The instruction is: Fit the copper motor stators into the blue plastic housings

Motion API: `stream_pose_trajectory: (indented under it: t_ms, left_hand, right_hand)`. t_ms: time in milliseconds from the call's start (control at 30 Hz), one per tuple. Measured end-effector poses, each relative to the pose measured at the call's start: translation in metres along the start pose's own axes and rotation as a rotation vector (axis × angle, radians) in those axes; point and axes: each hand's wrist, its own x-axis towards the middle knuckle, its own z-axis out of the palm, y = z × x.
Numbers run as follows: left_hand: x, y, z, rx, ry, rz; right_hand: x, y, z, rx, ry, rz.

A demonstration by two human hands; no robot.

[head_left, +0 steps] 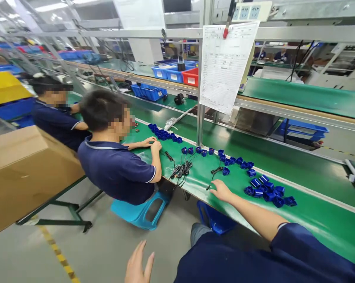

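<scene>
A long green conveyor belt [283, 165] runs from the near right away to the far left, with a large cardboard box [26, 173] on a stand to the left. A co-worker [115, 165] sits on a blue stool [142, 212] at the belt's near edge. Blue plastic housings [266, 190] lie scattered in a line along the belt. The person's right hand [221, 191] rests flat on the belt, fingers loosely spread, touching a thin black cable [214, 177] whose long axis runs from the near edge away toward the housings. The left hand [137, 265] hangs open, fingers together, over the floor
</scene>
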Motion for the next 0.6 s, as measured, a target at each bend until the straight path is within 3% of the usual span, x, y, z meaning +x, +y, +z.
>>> stream_pose_trajectory:
  t_ms: [133,267,433,533,600]
  left_hand:
    - [0.121,0.057,0.01,0.082,-0.04,0.416]
    - [0.235,0.126,0.035,0.275,-0.079,0.697]
    - [0.371,0.195,0.079,0.599,-0.202,0.814]
    - [0.436,0.222,0.11,0.72,-0.255,0.815]
    - [0.468,0.234,0.129,0.775,-0.301,0.825]
  right_hand:
    - [0.05,0.01,-0.014,-0.067,0.101,0.057]
    - [0.135,0.022,-0.035,-0.133,0.211,0.111]
    - [0.236,0.03,-0.047,-0.185,0.184,0.124]
    - [0.267,0.032,-0.04,-0.214,0.111,0.101]
    - [0.275,0.033,-0.035,-0.255,0.095,0.075]
